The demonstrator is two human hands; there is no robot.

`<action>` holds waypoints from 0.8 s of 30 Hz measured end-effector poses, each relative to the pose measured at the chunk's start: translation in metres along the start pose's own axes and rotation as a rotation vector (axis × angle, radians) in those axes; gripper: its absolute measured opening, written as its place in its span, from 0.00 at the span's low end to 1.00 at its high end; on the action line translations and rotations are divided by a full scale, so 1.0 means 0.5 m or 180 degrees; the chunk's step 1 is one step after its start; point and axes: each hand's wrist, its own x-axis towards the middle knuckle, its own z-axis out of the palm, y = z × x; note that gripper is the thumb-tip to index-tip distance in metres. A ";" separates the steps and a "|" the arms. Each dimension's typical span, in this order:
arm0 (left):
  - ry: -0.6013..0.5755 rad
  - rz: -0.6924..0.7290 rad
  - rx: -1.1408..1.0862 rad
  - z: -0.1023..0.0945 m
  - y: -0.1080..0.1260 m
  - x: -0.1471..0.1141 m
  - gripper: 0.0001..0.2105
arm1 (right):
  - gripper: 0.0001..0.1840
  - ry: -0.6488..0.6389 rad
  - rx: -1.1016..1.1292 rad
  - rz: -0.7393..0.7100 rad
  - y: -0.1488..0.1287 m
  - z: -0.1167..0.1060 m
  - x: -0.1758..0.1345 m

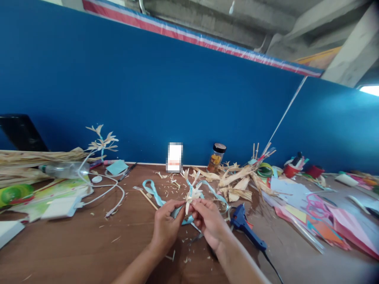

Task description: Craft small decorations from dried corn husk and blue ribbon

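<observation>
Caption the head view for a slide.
Left hand and right hand hold a pale flower above a brown table, blue glue gun nearby.

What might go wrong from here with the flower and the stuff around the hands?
The pale flower has thin-looking petals, and the fingers of the left hand and right hand are right at it, so a petal might bend or tear.
The blue ribbon lies in loose loops nearby and could snag.
The glue gun lies close beside the right forearm, which might knock it; whether it is hot cannot be told.
</observation>
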 end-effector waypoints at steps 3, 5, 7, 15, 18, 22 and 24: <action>0.0039 0.0045 -0.0040 0.003 -0.003 -0.001 0.04 | 0.13 -0.0184 0.0334 0.0290 0.000 -0.003 0.000; 0.0077 0.0055 -0.0040 0.004 -0.007 -0.002 0.04 | 0.12 -0.0211 0.0312 0.0261 0.000 -0.003 -0.001; 0.0093 0.0083 -0.0022 0.004 -0.011 -0.004 0.04 | 0.11 -0.0098 0.0035 -0.0023 -0.001 -0.002 -0.003; 0.0108 0.0192 0.0064 0.003 -0.017 -0.002 0.05 | 0.15 0.0257 -0.1034 -0.0935 -0.002 0.005 -0.008; 0.0112 0.0187 0.0016 0.002 -0.014 -0.003 0.04 | 0.14 0.0252 -0.1259 -0.1120 0.004 0.001 -0.003; 0.0059 0.0251 -0.0014 0.002 -0.009 -0.005 0.05 | 0.13 0.0312 -0.1400 -0.1300 0.014 -0.002 0.005; 0.0081 0.0269 -0.0015 0.003 -0.008 -0.006 0.05 | 0.13 0.0365 -0.1272 -0.1227 0.019 -0.001 0.008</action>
